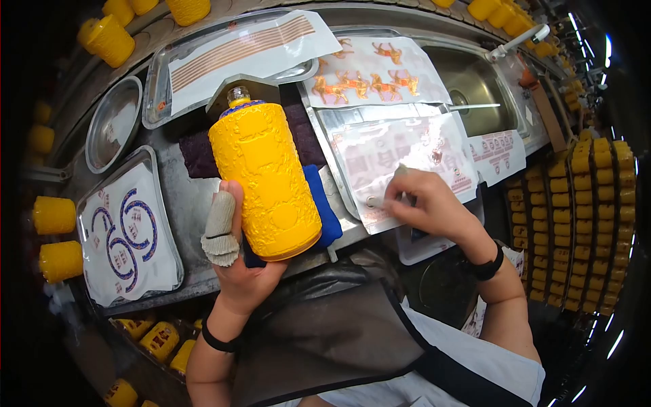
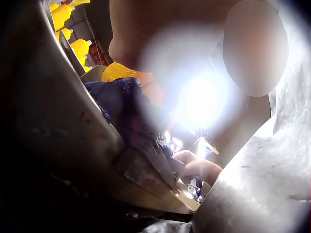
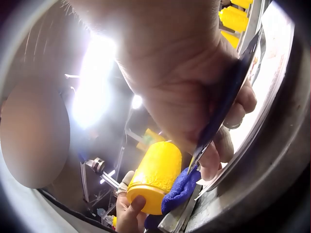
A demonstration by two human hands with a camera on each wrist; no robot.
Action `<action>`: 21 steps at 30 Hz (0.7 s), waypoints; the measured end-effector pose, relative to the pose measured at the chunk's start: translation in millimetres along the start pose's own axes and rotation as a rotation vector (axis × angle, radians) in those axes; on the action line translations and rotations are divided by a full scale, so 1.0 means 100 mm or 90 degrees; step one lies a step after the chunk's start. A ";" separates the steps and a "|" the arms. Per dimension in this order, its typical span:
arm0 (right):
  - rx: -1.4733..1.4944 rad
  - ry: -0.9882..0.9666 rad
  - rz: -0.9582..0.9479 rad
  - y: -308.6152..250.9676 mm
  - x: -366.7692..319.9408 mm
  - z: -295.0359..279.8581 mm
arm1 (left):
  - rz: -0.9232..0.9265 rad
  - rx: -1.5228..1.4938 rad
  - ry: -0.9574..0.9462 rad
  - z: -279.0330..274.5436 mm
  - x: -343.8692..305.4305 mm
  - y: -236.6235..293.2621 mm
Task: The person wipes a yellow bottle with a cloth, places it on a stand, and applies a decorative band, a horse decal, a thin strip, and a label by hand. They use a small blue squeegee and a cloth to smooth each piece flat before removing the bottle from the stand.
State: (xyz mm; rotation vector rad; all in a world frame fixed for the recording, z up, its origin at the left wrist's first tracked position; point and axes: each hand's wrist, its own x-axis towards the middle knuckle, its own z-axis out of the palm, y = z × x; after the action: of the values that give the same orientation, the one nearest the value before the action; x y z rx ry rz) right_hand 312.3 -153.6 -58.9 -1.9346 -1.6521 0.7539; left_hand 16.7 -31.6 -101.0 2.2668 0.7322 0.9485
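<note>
My left hand (image 1: 247,271) grips the lower end of an embossed yellow bottle (image 1: 264,176), with pale ribbed finger covers on one digit. The bottle leans over a blue cloth (image 1: 324,210), its clear glass neck (image 1: 238,93) pointing away at a metal bracket (image 1: 266,88). In the right wrist view, the left thumb presses near the bottle's base (image 3: 146,199). My right hand (image 1: 434,203) is over the near part of a white sheet of printed decals (image 1: 407,146), its fingers (image 3: 235,114) bent at the paper. Whether those fingertips pinch anything, I cannot tell.
Blue curved decals lie on a left tray (image 1: 178,261), beside a round metal bowl (image 1: 139,122). Striped strips (image 1: 244,51) and orange horse-shaped decals (image 1: 390,85) lie farther back. A sink (image 1: 468,81) is at back right; racks of yellow bottles (image 1: 576,224) stand right.
</note>
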 end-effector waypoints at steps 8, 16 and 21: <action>0.107 0.564 0.109 0.29 -0.24 -0.64 | 0.010 0.021 0.017 0.03 0.00 0.01; -0.187 1.053 0.117 0.24 -1.60 -1.48 | 0.019 -0.008 0.021 0.07 -0.01 -0.02; -0.367 0.983 0.342 0.71 -2.71 -1.91 | 0.036 0.016 0.022 0.08 -0.02 -0.04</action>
State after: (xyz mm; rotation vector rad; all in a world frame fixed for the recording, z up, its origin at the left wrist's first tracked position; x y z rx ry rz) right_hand 461.5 -433.9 59.4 -2.2292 -0.3412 -1.0457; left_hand 20.2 -32.6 -109.6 2.3098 0.7012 1.0123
